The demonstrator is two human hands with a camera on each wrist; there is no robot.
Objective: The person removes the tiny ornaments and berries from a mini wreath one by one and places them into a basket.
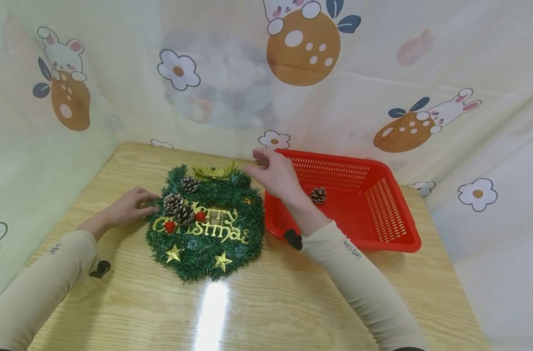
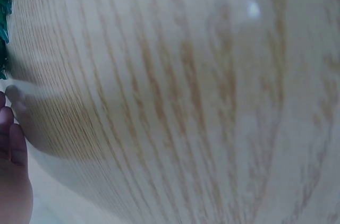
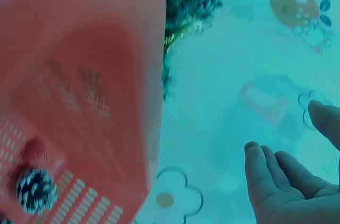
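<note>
Head view: wreath (image 1: pixel 198 257) lies flat toward the back-left corner of the worktop (image 1: pixel 266 312). Likely light and springy, its 3 pine cones (image 1: pixel 184 214) the more fragile part; best held by the green outer ring. Left hand (image 1: pixel 132 207) sits low at its left edge, fingers relaxed, contact uncertain. Right hand (image 1: pixel 276 176) is raised, empty, fingers loosely extended, thumb apart, near the back-left corner of the red basket (image 1: pixel 350 214).

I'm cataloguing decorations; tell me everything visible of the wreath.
The wreath lies on the wooden table, left of the red basket. Its green, tinsel-like needles carry gold "Merry Christmas" lettering, gold stars, three pinecones, two red balls and, at the top, a gold bow. The left hand is at its edge; contact is unclear.
</note>
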